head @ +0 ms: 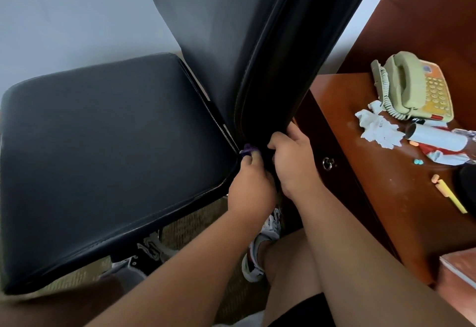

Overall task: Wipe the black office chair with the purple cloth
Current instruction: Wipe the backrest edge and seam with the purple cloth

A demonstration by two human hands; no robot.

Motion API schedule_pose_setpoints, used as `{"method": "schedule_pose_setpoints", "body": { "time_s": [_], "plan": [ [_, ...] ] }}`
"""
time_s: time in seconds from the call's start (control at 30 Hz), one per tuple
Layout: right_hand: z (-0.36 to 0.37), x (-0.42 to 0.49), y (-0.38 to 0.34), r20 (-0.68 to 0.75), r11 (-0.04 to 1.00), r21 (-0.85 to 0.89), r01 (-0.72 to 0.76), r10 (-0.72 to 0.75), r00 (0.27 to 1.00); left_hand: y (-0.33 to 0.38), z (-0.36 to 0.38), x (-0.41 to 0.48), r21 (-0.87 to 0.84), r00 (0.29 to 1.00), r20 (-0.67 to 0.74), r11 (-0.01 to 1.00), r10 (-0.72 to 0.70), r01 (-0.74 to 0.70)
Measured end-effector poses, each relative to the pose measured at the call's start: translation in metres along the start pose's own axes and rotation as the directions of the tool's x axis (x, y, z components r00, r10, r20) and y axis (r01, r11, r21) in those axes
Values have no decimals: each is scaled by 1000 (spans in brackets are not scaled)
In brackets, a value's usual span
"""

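The black office chair (108, 146) fills the left and middle, its wide seat toward me and its backrest rising edge-on at centre. My left hand (249, 187) pinches the purple cloth (247, 149); only a small bunched bit shows, pushed into the gap where seat meets backrest. My right hand (291, 162) grips the lower edge of the backrest just right of the cloth, fingers curled round the padded rim. Most of the cloth is hidden by my fingers and the chair.
A reddish wooden desk (360, 172) stands close on the right with a drawer knob (327, 164). On it lie a beige telephone (409, 87), crumpled tissue (378, 128), a cardboard tube (435, 136) and a yellow pen (450, 196). My legs and shoes (260, 247) are below on carpet.
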State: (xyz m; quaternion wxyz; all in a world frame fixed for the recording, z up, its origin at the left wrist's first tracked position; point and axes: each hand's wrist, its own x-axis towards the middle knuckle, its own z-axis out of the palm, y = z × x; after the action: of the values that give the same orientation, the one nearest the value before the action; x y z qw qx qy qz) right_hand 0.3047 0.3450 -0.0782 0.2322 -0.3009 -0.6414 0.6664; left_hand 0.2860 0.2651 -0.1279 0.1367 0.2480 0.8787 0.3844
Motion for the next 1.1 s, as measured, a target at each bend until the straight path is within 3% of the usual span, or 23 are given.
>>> {"method": "schedule_pose_setpoints", "body": {
  "time_s": [0.1, 0.17, 0.2, 0.33, 0.47, 0.57, 0.7, 0.83, 1.1],
  "plan": [
    [2, -2, -2, 9, 999, 36, -6, 6, 1000, -17, 11, 1, 271, 975, 221, 962, -22, -40],
    [1, -2, -1, 14, 1000, -3, 1, -1, 1000, -29, 18, -4, 321, 935, 350, 945, -55, -65],
    [0, -3, 1, 17, 1000, -14, 5, -5, 1000, -33, 22, -6, 290, 934, 350, 957, -75, -32],
    [-5, -2, 3, 49, 1000, -15, 6, -6, 999, -29, 19, -8, -68, 983, 91, 984, -158, 164],
    [-5, 0, 0, 56, 1000, 13, -2, 1, 998, -11, -3, -8, -313, 985, -159, 950, -64, 11],
    [-4, -1, -3, 57, 999, 36, -12, 10, 998, -10, -10, 0, -279, 985, -167, 960, -40, -8],
    [-3, -8, -1, 62, 1000, 15, 2, -3, 998, -19, -9, 10, -98, 999, -21, 994, -46, 44],
    [-2, -9, -1, 53, 1000, 3, 9, -9, 999, -21, -15, 30, 49, 982, 109, 988, -154, 150],
    [0, -7, -1, 39, 999, 31, -17, 16, 999, -8, -7, -12, 60, 998, 22, 997, 53, -54]
  ]
}}
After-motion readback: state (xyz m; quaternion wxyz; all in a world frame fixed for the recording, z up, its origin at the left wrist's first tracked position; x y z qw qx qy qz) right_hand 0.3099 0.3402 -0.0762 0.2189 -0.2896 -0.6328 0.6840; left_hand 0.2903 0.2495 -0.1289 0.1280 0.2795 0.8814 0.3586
